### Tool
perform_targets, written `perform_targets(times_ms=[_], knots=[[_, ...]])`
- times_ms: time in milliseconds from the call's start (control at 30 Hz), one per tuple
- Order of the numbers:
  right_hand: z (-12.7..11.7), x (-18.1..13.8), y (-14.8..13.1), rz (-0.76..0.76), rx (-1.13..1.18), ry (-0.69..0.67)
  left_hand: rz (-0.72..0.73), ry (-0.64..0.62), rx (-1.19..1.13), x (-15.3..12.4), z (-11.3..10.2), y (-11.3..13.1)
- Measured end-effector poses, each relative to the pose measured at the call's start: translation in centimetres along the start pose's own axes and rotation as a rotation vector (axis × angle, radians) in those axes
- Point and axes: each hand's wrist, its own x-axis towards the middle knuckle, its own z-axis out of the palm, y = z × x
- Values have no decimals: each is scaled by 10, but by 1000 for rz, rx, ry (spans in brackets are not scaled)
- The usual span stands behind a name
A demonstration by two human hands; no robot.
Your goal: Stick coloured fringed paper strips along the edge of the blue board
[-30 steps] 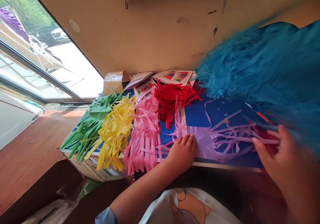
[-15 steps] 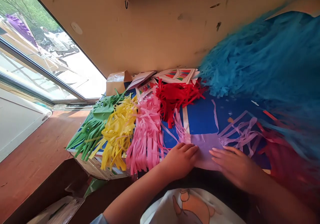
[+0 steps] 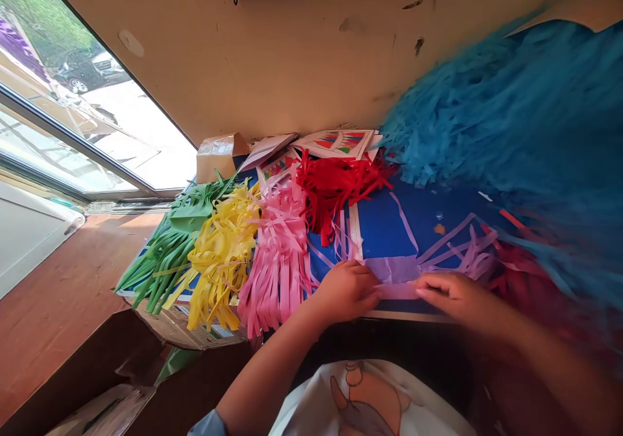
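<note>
A piece of purple fringed paper point(image 3: 396, 270) lies at the near edge of the blue table point(image 3: 384, 225), its cut strips spread to the right. My left hand point(image 3: 343, 290) grips its left near edge with curled fingers. My right hand point(image 3: 450, 293) pinches the same edge from the right, and the edge is folded up between the two hands.
Bundles of cut paper lie in a row: green point(image 3: 170, 244), yellow point(image 3: 221, 254), pink point(image 3: 280, 257), red point(image 3: 335, 189). A big blue fringe pile point(image 3: 511, 118) fills the right. A small cardboard box point(image 3: 219, 154) and printed sheets point(image 3: 335, 143) stand by the wall. An open carton point(image 3: 87, 384) sits low left.
My right hand came in from the far right onto the purple paper, then both hands closed on its near edge and folded it up.
</note>
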Motion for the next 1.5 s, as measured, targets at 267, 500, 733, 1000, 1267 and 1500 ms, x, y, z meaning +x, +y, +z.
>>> perform_targets(times_ms=[267,500,733,1000,1267,1500], knots=[[-13,11,-9,104,186,-185,103,-49,-69,1,-2,4],[-10,3,-8,214,195,-199,73,-165,138,-9,-15,2],[9,-16,6,-80,-69,-145,-126,25,328,-20,-20,19],[26,-20,14,-407,-414,81,140,-78,348,10,4,29],[22,-21,16,-517,-450,231,112,17,446,-10,11,25],[45,-26,6,-495,-583,391,98,-13,460,-9,20,40]])
